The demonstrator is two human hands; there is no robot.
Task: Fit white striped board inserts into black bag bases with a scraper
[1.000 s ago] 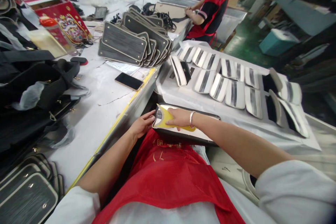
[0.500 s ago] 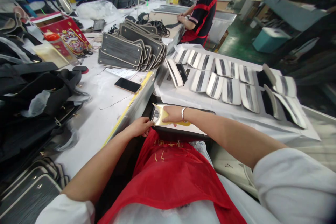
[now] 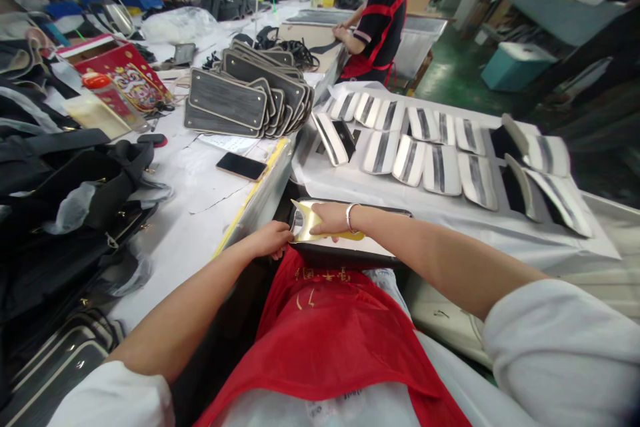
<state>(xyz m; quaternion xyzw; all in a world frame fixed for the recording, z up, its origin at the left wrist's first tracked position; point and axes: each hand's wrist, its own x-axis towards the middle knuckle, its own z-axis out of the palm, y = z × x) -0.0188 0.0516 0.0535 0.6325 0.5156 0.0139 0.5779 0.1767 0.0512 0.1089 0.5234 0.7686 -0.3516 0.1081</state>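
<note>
Just in front of my red apron [image 3: 330, 320] is a long dark bag piece [image 3: 345, 255] with a pale inner face. My left hand [image 3: 273, 239] pinches its left end, thumb and fingers closed on the edge. My right hand [image 3: 327, 219] lies over the piece, closed on a curved, shiny yellow sheet [image 3: 306, 221]. The sheet's left end bends up near my left fingers. A bracelet [image 3: 349, 216] circles my right wrist. Part of the pale face is hidden under my right hand and the sheet.
White panels with dark stripes [image 3: 439, 170] lie in rows on the right table. On the left table are a stack of dark trimmed panels [image 3: 227, 99], a phone [image 3: 242, 166], black bags [image 3: 75, 173] and a red box [image 3: 130, 73]. A co-worker [image 3: 380, 20] stands beyond.
My view has shifted slightly. Both hands keep nearly the same place on the bag piece, and the yellow sheet shows only a small change in its bend.
</note>
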